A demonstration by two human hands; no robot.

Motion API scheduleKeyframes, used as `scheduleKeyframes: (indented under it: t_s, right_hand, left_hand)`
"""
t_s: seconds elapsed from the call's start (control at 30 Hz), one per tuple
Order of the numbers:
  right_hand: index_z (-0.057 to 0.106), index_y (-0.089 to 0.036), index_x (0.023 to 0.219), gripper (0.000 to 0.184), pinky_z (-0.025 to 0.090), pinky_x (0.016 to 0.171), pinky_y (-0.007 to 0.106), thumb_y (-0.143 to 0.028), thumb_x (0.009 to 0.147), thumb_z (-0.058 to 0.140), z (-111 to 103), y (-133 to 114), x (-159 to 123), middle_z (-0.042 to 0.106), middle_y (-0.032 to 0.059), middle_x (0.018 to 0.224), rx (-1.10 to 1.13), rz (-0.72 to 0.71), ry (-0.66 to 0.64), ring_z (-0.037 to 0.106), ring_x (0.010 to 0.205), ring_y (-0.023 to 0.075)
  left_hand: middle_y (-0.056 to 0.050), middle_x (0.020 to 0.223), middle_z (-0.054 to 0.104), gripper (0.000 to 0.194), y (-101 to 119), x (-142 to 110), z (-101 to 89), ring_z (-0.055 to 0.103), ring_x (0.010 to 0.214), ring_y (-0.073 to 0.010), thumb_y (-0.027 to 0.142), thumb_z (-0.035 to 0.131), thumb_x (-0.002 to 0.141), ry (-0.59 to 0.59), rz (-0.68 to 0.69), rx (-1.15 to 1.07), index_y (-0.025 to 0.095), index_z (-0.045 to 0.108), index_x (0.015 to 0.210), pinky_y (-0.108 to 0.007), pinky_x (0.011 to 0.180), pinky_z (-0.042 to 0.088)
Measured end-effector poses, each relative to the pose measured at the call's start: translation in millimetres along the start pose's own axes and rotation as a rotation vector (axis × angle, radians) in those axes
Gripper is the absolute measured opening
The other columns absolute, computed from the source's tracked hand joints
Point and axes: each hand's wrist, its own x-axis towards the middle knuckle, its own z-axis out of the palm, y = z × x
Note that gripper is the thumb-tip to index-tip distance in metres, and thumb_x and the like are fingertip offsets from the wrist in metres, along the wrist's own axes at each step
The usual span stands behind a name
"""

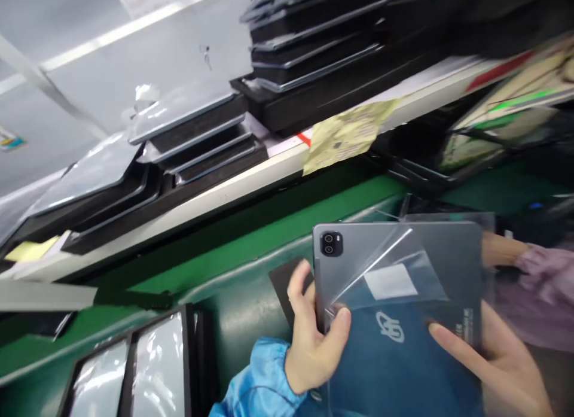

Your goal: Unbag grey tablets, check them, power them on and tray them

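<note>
A grey tablet (442,267) is held up at the lower right, its back toward me, with a dual camera in the upper left corner and a logo lower down. Clear protective film (390,255) lies partly loose and creased across the back, a white rectangular label (391,282) showing at it. My left hand (314,339), in a blue sleeve, grips the tablet's left edge, thumb over the front near the film's creased corner. Around the right edge is my right hand (493,363), its thumb lying on the back; its other fingers are hidden behind.
A shelf (224,192) bears stacks of film-covered tablets in black trays (291,103). On the green bench at lower left stands a black tray (130,369) with tablets. Another person's arm in a pink sleeve (545,273) reaches in from the right, close behind the tablet.
</note>
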Motion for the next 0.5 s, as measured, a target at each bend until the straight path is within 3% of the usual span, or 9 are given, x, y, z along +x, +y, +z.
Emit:
scheduleKeyframes:
  t_s: [0.07,0.13,0.2,0.3,0.4,0.5]
  right_hand:
    - [0.077,-0.032,0.109,0.052,0.065,0.066,0.023,-0.037,0.059,0.093,-3.8,-2.8,-2.0,0.081,0.0021,0.095,0.055,0.056,-0.01,0.079,0.087,0.0298]
    - [0.076,-0.031,0.112,0.057,0.066,0.071,0.026,-0.032,0.058,0.094,-6.3,-8.1,-5.3,0.081,0.0023,0.099,0.105,0.07,-0.013,0.078,0.092,0.0315]
    - [0.074,-0.03,0.117,0.054,0.067,0.074,0.028,-0.036,0.066,0.091,-9.5,-12.4,-7.1,0.081,0.0036,0.103,0.111,0.018,0.0,0.078,0.093,0.031]
    - [0.066,-0.027,0.132,0.058,0.063,0.092,0.035,-0.048,0.079,0.081,-20.9,-14.5,-3.1,0.076,0.0071,0.123,-0.011,-0.102,0.053,0.073,0.112,0.0311]
    - [0.042,-0.03,0.155,0.074,0.05,0.111,0.053,-0.051,0.09,0.069,-38.4,-17.4,5.4,0.055,0.0085,0.153,-0.322,-0.33,0.18,0.059,0.133,0.0341]
    - [0.038,-0.038,0.157,0.066,0.037,0.118,0.066,-0.037,0.097,0.063,-52.9,-28.0,13.2,0.032,0.0059,0.167,-0.615,-0.674,0.344,0.046,0.144,0.0389]
  left_hand:
    - [-0.015,0.15,0.055,0.083,-1.4,12.4,2.0,0.06,0.134,-0.0243,0.037,0.061,0.098,-0.103,-0.174,-0.116,0.027,0.011,0.164,-0.036,0.111,0.051]
    - [-0.014,0.156,0.05,0.078,-1.2,25.5,6.4,0.051,0.142,-0.0285,0.043,0.063,0.094,-0.172,-0.286,-0.177,0.022,0.027,0.16,-0.038,0.117,0.045]
    - [-0.012,0.153,0.054,0.069,-0.4,35.2,14.7,0.056,0.138,-0.0295,0.041,0.063,0.092,-0.203,-0.342,-0.221,0.02,0.04,0.154,-0.038,0.115,0.047]
    - [-0.012,0.15,0.058,0.066,1.0,40.2,33.8,0.06,0.132,-0.0283,0.035,0.061,0.092,-0.194,-0.372,-0.257,0.02,0.039,0.153,-0.038,0.11,0.051]
    - [-0.013,0.152,0.055,0.065,-0.8,38.0,56.7,0.055,0.139,-0.0262,0.035,0.059,0.094,-0.152,-0.345,-0.18,0.019,0.038,0.153,-0.034,0.113,0.049]
    - [-0.014,0.151,0.057,0.065,-9.2,36.8,82.7,0.055,0.14,-0.0241,0.044,0.059,0.095,-0.135,-0.274,-0.066,0.019,0.038,0.151,-0.03,0.114,0.047]
